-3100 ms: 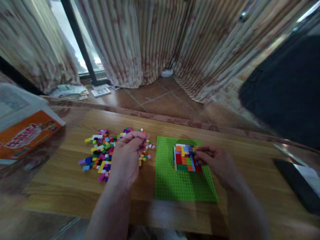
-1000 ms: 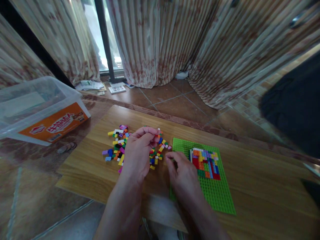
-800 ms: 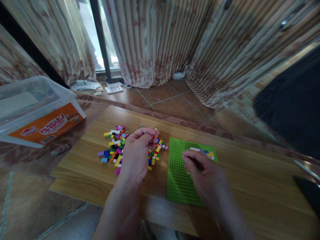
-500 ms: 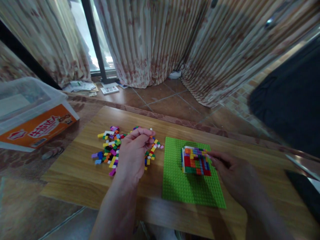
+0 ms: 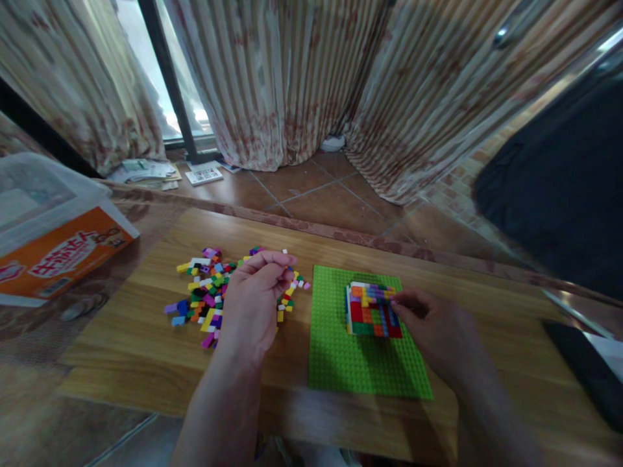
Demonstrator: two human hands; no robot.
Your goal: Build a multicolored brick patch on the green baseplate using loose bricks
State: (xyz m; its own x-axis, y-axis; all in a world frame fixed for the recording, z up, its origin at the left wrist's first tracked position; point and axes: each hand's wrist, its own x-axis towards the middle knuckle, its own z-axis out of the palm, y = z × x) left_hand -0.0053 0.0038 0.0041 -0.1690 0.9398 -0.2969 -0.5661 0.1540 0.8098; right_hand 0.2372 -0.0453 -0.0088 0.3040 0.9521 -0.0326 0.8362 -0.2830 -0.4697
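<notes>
Works at a long counter of light-brown wood (image 5: pixel 156 373), with the right hand (image 5: pixel 433 321) and the left hand (image 5: pixel 252 303) well apart; has a compact, many-coloured block of stacked plastic bricks (image 5: pixel 372 314) standing on the far half of a flat, bright green studded baseplate (image 5: pixel 341 366); leaves studs bare to the left and on the near side. Brings the right thumb and forefinger close together at the block's far right part; cannot tell whether gripping a brick or only touching the top. Holds the left hand over a scattered heap of small, mixed-colour loose bricks (image 5: pixel 207 285), with fingertips drawn in toward the thumb; cannot tell whether pinching anything.

Judging by the white and blue edges below the patchwork top, already past the lower layers; seems partway through or near the end of the top layer, with unevenness toward the far right; leaves plenty of bricks unplaced on the counter; impossible to say how many to use.
</notes>
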